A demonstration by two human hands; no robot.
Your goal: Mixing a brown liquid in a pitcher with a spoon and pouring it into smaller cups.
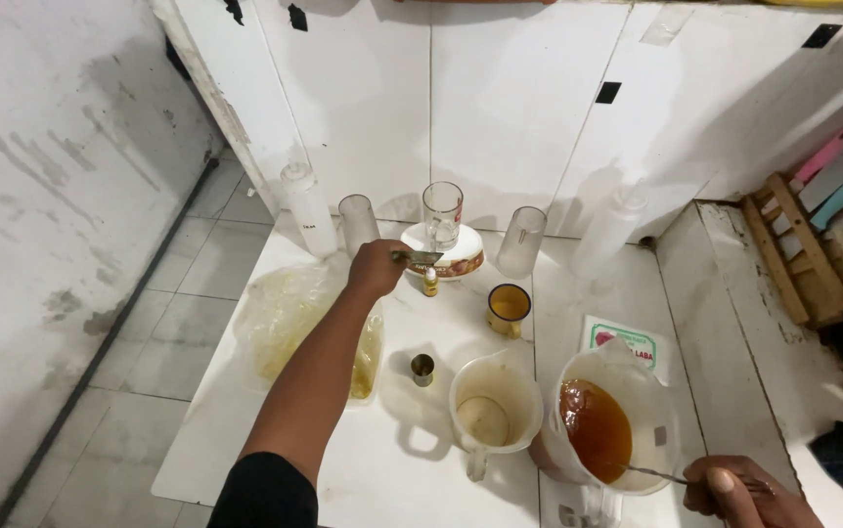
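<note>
Altogether, two jugs (496, 403), three glasses (442, 213); left grip (376, 267) pinching a spoon (420, 257), right (734, 489) a stirrer (651, 473).

We count two hands (375, 268) at work — and two plastic jugs (496, 403) near us. Far off stand three clear tumblers (442, 212) and two squeeze bottles (307, 207). We also see one small yellow cup (509, 307), one round tin (449, 260), one plastic bag (289, 313) at left — and two tiny bottles (422, 369).

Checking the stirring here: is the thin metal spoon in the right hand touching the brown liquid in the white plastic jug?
Touching. The head view shows the thin metal spoon running from the right hand over the white plastic jug rim into the brown liquid.
</note>
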